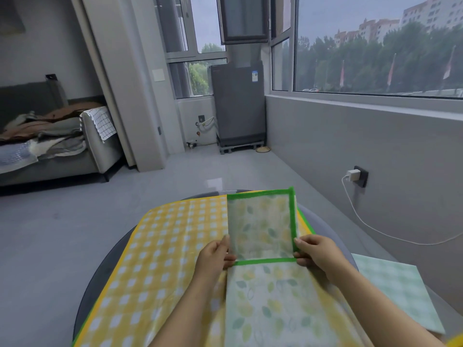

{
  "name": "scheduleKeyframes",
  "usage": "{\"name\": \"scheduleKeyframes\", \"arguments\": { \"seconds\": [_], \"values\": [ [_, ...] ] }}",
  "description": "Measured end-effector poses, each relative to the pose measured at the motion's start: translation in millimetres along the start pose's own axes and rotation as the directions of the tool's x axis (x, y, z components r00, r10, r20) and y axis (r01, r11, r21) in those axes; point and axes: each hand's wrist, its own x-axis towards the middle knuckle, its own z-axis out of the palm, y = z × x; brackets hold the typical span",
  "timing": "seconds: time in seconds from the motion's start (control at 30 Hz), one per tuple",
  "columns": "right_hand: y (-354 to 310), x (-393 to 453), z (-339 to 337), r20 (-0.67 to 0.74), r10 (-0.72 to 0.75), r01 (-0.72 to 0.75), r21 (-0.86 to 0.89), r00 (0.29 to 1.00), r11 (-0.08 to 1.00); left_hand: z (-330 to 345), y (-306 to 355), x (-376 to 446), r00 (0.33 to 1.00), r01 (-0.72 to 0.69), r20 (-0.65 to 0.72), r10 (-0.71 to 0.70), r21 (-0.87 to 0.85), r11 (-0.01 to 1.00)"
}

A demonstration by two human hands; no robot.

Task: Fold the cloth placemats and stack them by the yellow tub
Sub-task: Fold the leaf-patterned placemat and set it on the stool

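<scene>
Yellow gingham cloth (160, 259), checked in white, covers most of the round grey table (100, 276) and fills the left of the scene; it lies flat and unfolded, with a thin green trim showing at its near left edge. To its right lies the leaf-print placemat (273, 301), pale with yellow and green leaves and a bright green border. Its far part stands lifted off the table, turned up so the back faces the camera and the light shows through it.

The left hand (215, 259) pinches the near left corner of that raised flap, fingers closed on the cloth beside the green border strip. The right hand (318, 254) pinches the near right corner the same way, thumb and fingers clamped on the border. Both hands are level with each other and the flap hangs taut between them.

Further right, a pale green checked placemat (400, 289) lies flat near the table edge, looking already folded, though its layers cannot be made out. A sliver of yellow at the near right corner may be the yellow tub (457, 341); too little shows to be sure.

The step in hand appears to be the first fold of the leaf-print mat. The next move likely calls for carrying both corners toward the near edge together, keeping them level so the borders meet squarely, then pressing the crease flat
</scene>
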Motion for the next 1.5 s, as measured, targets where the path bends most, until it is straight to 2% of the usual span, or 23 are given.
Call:
{"name": "scheduleKeyframes", "arguments": {
  "seconds": [0.07,0.2,0.4,0.53,0.67,0.77,0.87,0.9,1.0,1.03,1.17,1.23,1.33,1.5],
  "values": [
    [0,-3,-4,0.048,0.028,-0.031,0.058,0.998,0.998,-6,3,-4,0.998,0.043,0.045,-0.038,-0.112,0.993],
    [4,-5,-11,0.070,-0.008,0.008,-0.001,0.997,1.000,-16,7,-20,0.993,0.035,0.112,-0.023,-0.104,0.994],
    [6,-21,-14,0.127,-0.126,0.155,-0.258,0.984,0.954,-24,1,-32,0.976,-0.101,0.213,0.049,0.239,0.966],
    [8,-28,-10,0.126,-0.222,0.255,-0.423,0.967,0.870,-24,-6,-37,0.968,-0.219,0.212,0.136,0.444,0.869],
    [9,-33,-4,0.148,-0.280,0.313,-0.575,0.949,0.756,-19,-9,-43,0.935,-0.352,0.250,0.253,0.557,0.752],
    [13,-37,0,0.186,-0.344,0.378,-0.649,0.920,0.660,-14,-8,-43,0.915,-0.404,0.299,0.272,0.636,0.657],
    [14,-40,2,0.203,-0.366,0.399,-0.683,0.908,0.611,-4,-7,-46,0.910,-0.413,0.348,0.225,0.712,0.569],
    [13,-41,3,0.211,-0.360,0.397,-0.703,0.909,0.590,-1,-7,-49,0.916,-0.401,0.343,0.209,0.756,0.518],
    [11,-44,6,0.243,-0.339,0.393,-0.770,0.909,0.502,15,-5,-59,0.927,-0.348,0.298,0.228,0.910,0.225],
    [11,-47,8,0.246,-0.340,0.391,-0.790,0.908,0.473,22,-5,-62,0.923,-0.353,0.311,0.225,0.919,0.177],
    [17,-61,16,0.262,-0.369,0.409,-0.816,0.892,0.408,40,-17,-65,0.876,-0.482,0.470,0.110,0.860,0.166],
    [23,-65,21,0.274,-0.376,0.410,-0.841,0.885,0.353,41,-23,-62,0.861,-0.509,0.502,0.082,0.853,0.117],
    [37,-65,25,0.299,-0.329,0.372,-0.909,0.896,0.188,39,-27,-60,0.864,-0.503,0.500,0.056,0.861,0.074],
    [47,-56,22,0.276,-0.234,0.315,-0.937,0.932,0.153,26,-29,-55,0.894,-0.449,0.445,0.061,0.889,0.094]
  ]
}}
